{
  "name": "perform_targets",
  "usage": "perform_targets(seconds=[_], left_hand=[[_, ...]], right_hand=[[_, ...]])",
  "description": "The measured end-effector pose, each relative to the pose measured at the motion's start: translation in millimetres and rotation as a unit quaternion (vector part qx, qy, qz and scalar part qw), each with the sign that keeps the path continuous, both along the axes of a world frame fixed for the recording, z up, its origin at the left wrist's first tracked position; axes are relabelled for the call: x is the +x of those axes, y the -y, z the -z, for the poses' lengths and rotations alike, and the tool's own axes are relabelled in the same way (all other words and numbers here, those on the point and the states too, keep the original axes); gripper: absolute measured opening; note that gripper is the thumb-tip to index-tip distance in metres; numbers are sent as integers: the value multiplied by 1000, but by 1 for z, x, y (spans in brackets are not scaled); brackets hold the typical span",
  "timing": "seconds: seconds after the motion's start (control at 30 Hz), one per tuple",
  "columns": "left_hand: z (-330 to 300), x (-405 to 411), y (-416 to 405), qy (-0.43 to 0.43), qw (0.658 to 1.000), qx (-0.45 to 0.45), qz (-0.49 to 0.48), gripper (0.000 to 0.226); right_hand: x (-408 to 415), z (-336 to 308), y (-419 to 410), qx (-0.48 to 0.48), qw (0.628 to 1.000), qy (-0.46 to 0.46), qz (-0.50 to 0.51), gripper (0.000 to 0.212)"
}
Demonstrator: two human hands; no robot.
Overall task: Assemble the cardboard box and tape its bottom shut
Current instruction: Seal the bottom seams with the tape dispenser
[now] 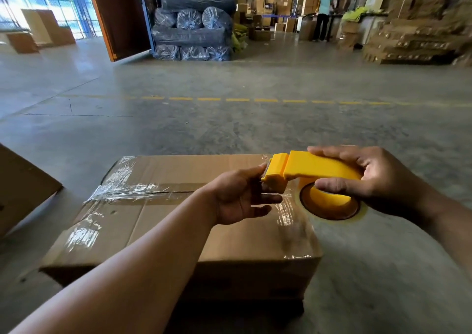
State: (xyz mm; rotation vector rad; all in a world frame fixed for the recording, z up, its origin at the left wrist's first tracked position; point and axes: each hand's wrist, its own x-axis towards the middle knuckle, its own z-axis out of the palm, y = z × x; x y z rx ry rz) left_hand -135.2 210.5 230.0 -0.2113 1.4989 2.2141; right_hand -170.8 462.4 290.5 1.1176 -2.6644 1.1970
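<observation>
A brown cardboard box (163, 234) lies on the concrete floor in front of me with its flaps folded shut. Clear tape (132, 190) runs along the middle seam and over the left and right edges. My right hand (367, 180) grips a yellow tape dispenser (314, 178) above the box's right end. My left hand (240, 198) reaches across the box, its thumb and fingers at the dispenser's front blade, pinching the clear tape end there.
Another cardboard box (23, 193) sits at the left edge. A dashed yellow line (265, 100) crosses the floor ahead. Wrapped dark rolls (194, 25) and stacked cartons (413, 25) stand far off, with a person (325, 9) at a table.
</observation>
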Motion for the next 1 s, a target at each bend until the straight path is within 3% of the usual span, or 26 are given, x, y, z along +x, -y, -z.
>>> perform_targets(seconds=[0.27,0.43,0.53,0.77,1.0], left_hand=[[-2,-22,15,4,999,-29,-20,19],[-14,-70,18,-27,990,-139,23,26],[-22,-103,16,-7,990,-134,42,42],[-30,-165,32,37,979,-157,122,33],[-36,-189,37,-9,948,-250,199,23]], right_hand=[[4,8,9,-34,999,19,32,65],[-8,27,27,-50,992,17,118,77],[-16,35,36,-64,983,-3,172,82],[-37,33,46,-63,971,-20,230,77],[-44,29,71,-48,964,9,262,79]])
